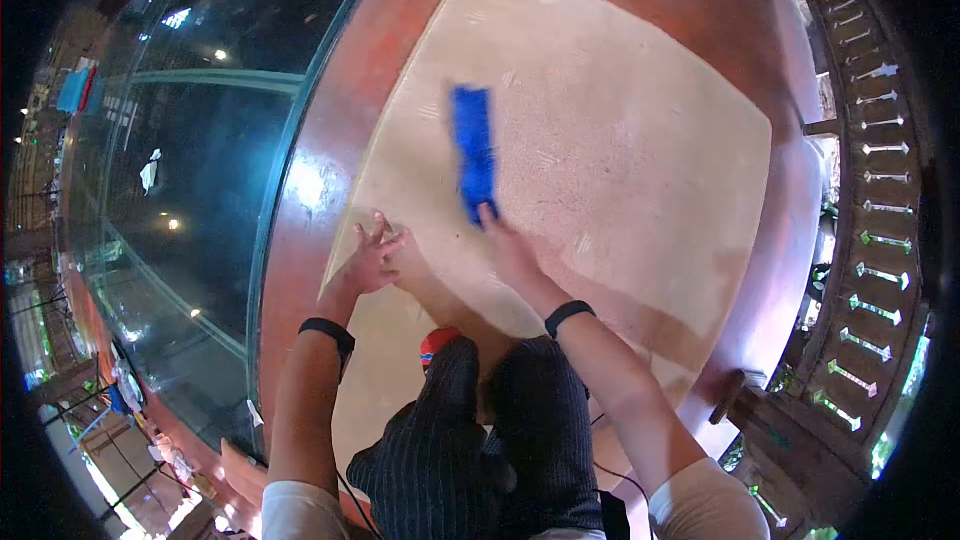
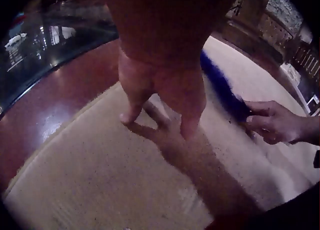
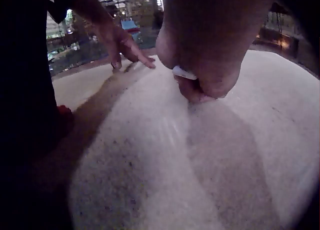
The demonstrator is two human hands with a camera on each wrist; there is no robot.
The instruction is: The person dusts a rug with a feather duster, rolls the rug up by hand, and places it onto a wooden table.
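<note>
My right hand [image 1: 513,250] grips one end of a long blue brush [image 1: 473,145], its fuzzy bristle edge showing in the left wrist view. The brush points away from me over the beige mat [image 1: 620,120] and looks blurred. In the right wrist view a white end piece [image 3: 185,73] pokes out beside the curled fingers, while the blue part is hidden behind the hand. My left hand [image 1: 372,258] is spread, fingertips down at the mat near its left edge, holding nothing.
A glossy red floor [image 1: 325,155] surrounds the mat. Along the left stands a dark glass panel [image 1: 215,160], and a wooden railing [image 1: 880,205] runs down the right. My dark-striped trouser legs [image 1: 430,440] and a red sock [image 1: 437,342] are at the near edge.
</note>
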